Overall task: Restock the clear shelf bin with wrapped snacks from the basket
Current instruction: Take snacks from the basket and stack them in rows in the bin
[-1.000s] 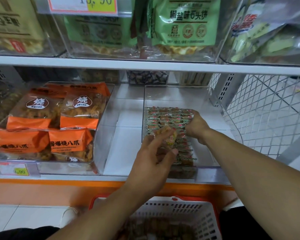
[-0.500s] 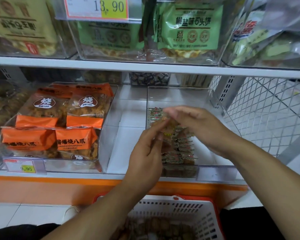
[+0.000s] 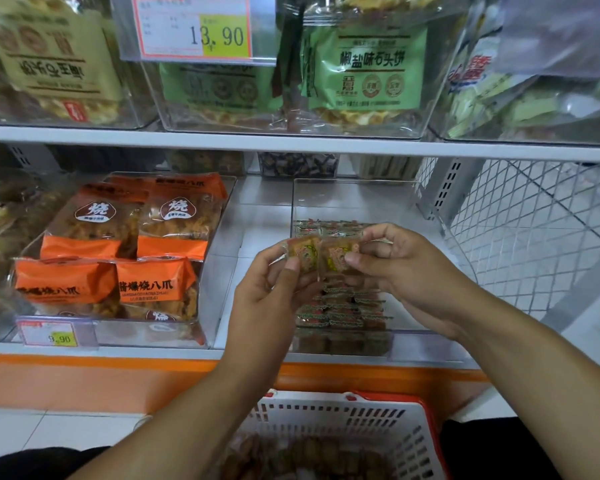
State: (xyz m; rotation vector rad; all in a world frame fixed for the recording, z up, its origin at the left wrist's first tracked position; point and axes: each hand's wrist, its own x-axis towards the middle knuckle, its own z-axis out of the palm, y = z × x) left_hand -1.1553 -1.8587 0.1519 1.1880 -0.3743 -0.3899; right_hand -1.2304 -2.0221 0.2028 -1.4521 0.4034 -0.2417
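Two small brown wrapped snacks are held side by side above the clear shelf bin (image 3: 352, 188). My left hand (image 3: 271, 289) pinches the left snack (image 3: 302, 252) between thumb and fingers. My right hand (image 3: 402, 268) pinches the right snack (image 3: 338, 256). Rows of the same wrapped snacks (image 3: 340, 310) lie in the left part of the bin, below my hands. The white basket with a red rim (image 3: 343, 415) sits at the bottom of the view, with more brown snacks inside.
A clear bin of orange snack bags (image 3: 118, 258) stands to the left on the same shelf. The upper shelf (image 3: 291, 142) carries bins of green and tan bags. A white wire mesh panel (image 3: 534, 230) closes the right side.
My right hand came off the snacks in the bin and up to meet my left hand. Both hands now hold snacks together, higher above the bin.
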